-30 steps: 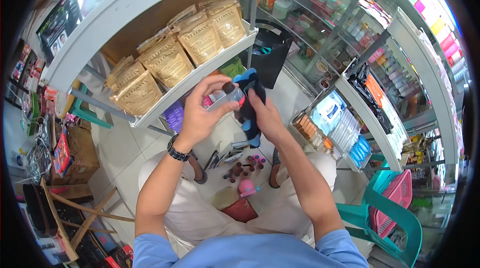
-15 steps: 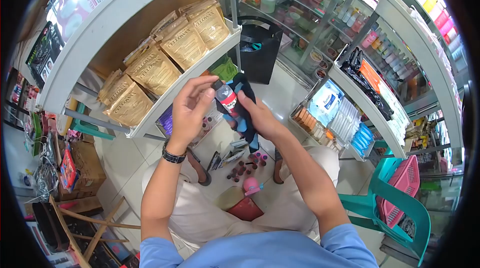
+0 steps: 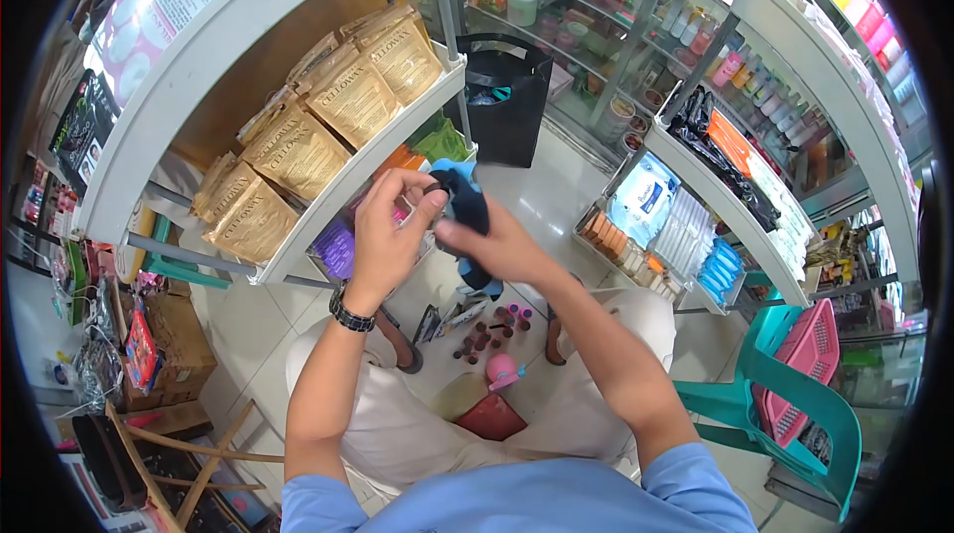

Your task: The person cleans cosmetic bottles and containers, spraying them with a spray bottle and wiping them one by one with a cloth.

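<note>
My right hand (image 3: 507, 243) is closed round a black cloth with light blue patches (image 3: 465, 203), which hangs below the fingers. The cloth covers most of a small bottle; its red-and-white label is hidden now. At the top of the cloth, my left hand (image 3: 390, 220), with a dark watch on its wrist, pinches the bottle's black cap (image 3: 438, 184) between thumb and fingers. Below the hands, several small dark-capped bottles (image 3: 484, 336) stand on the floor between my feet, beside a pink round container (image 3: 504, 370).
A shelf (image 3: 383, 151) with gold Cellowax packs (image 3: 296, 148) is close on my left. Ahead stands a black bag (image 3: 505, 101). On the right are a rack with blue packs (image 3: 644, 197) and a green chair (image 3: 795, 384) holding a pink basket (image 3: 810, 354).
The cloth now wraps over the bottle, hiding the label that showed before. My left fingers have closed in on the cap, and my right hand has turned over the cloth.
</note>
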`<state>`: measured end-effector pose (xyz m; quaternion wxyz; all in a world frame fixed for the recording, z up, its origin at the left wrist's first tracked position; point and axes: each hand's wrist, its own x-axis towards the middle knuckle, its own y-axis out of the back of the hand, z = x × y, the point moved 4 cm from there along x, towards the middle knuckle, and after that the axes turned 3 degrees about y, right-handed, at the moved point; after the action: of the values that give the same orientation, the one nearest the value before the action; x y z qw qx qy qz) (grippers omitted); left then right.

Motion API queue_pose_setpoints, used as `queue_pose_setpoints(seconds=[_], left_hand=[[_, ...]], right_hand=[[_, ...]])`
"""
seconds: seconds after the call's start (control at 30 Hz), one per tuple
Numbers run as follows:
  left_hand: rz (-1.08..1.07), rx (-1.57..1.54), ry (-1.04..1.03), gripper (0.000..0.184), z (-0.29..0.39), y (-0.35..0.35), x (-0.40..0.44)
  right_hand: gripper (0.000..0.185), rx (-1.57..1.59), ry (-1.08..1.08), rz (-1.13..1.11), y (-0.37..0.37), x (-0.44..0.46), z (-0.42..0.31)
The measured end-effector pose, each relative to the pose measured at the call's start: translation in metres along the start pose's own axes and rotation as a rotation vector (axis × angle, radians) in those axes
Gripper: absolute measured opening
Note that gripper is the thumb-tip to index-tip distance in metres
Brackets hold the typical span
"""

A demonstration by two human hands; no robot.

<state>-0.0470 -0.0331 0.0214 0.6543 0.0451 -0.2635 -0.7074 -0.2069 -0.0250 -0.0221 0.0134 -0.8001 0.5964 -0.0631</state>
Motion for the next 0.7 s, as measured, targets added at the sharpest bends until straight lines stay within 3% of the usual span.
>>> queue_pose_setpoints(seconds=[0.13, 0.27, 0.4, 0.6, 0.7], left_hand=[[0.002, -0.064, 0.066, 0.018, -0.006, -0.006, 0.000], [-0.030, -0.163, 0.112, 0.018, -0.010, -0.007, 0.000], [-0.077, -0.189, 0.139, 0.018, -0.010, -0.008, 0.001], [-0.010, -0.141, 0.035, 0.017, -0.004, -0.011, 0.002], [0.150, -0.013, -0.072, 0.017, 0.006, 0.001, 0.004]], right_hand=[[0.053, -0.327, 0.297, 0.184, -0.012, -0.002, 0.002], [0.047, -0.661, 0.298, 0.183, -0.007, -0.003, 0.008], [0.042, -0.399, -0.081, 0.131, 0.007, 0.006, 0.016], [0.045, -0.017, -0.166, 0.152, 0.009, 0.007, 0.019], [0.040, 0.253, -0.393, 0.021, 0.009, -0.001, -0.001]])
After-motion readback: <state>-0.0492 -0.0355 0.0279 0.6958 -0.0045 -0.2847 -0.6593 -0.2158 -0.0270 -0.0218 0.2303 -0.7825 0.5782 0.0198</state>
